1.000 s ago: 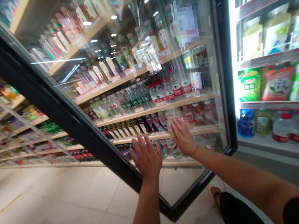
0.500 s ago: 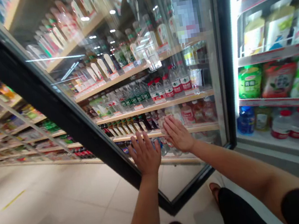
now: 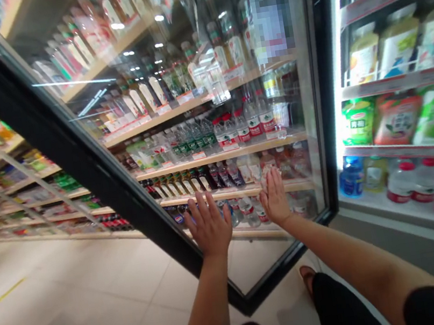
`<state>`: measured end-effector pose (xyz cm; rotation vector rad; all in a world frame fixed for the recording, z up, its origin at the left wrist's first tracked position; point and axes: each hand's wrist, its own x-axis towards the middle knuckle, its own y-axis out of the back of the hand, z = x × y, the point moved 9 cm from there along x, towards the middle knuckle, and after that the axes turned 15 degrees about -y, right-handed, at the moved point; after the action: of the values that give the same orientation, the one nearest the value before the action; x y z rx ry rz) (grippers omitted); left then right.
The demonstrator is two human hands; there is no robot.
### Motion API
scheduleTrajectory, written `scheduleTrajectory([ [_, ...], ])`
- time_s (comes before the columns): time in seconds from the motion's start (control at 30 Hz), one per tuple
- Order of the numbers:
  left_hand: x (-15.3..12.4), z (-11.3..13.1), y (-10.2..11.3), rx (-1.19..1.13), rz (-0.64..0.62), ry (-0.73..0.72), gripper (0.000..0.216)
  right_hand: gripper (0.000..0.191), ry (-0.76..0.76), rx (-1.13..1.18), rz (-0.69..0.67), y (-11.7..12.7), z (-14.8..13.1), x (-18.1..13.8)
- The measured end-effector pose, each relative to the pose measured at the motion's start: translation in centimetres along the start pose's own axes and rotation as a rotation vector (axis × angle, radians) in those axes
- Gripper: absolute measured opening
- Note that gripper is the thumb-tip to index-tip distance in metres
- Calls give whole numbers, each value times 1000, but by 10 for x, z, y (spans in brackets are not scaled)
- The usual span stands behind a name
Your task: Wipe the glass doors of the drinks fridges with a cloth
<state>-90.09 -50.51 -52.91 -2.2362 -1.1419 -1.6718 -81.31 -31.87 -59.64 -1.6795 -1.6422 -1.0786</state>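
Note:
A glass cooler door [image 3: 252, 266] in a black frame stands swung open before me. My left hand [image 3: 209, 229] lies against the lower glass with its fingers spread and holds nothing. To its right, my right hand [image 3: 276, 200] presses a pale, crumpled cloth or tissue [image 3: 266, 170] to the pane, fingers close together over it. Only a small edge of that cloth shows past the fingertips, so its exact kind is unclear. Bottles behind the glass show through around both hands.
Shelves of bottled drinks [image 3: 200, 132] stand beyond the door. On the right is the lit cooler with drink pouches [image 3: 398, 119] and bottles [image 3: 402, 184]. The door's black bottom corner [image 3: 246, 304] is near my legs, above the tiled floor [image 3: 139, 293].
My right hand has slid right across the glass with the pale cloth, away from my left hand. The left hand stays in nearly the same place on the pane.

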Motion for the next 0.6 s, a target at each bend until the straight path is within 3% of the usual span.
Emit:
scheduleTrajectory([
  [0.2, 2, 1, 2, -5, 26, -11, 72, 67, -132, 78, 73, 10, -6, 69],
  [0.43, 3, 3, 7, 24, 26, -30, 79, 66, -127, 39, 100, 13, 18, 45],
  [0.6, 6, 7, 12, 97, 29, -59, 82, 63, -228, 72, 208, 23, 35, 101],
])
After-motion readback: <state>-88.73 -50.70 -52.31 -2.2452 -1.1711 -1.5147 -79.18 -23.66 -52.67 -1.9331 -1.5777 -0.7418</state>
